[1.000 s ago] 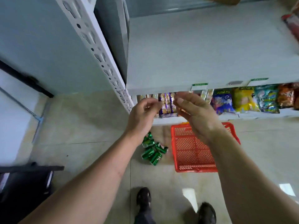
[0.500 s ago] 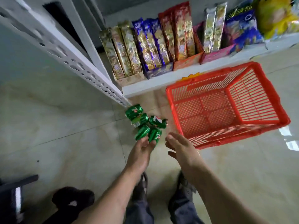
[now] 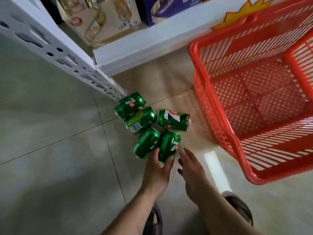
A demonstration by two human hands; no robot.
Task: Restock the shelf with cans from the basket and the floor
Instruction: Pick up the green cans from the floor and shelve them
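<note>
Saw the pale tiled floor [image 3: 50, 150] filling most of the view. White metal shelf unit [image 3: 135, 46] stood at top, its perforated upright [image 3: 55, 53] running down to the cans; boxed goods sat on its bottom shelf. Red plastic mesh basket [image 3: 254, 92] sat on the floor at right, nothing visible inside. Five green 7up aluminium cans [image 3: 147, 126] lay on their sides in a tight cluster on the floor, between upright foot and basket. My left hand [image 3: 158, 173] had thumb and fingers curled round the nearest green can [image 3: 168, 143]. My right hand [image 3: 191, 168] hovered just beside it, fingers loosely spread, holding nothing. Dark shoes [image 3: 240, 207] showed at bottom.
</note>
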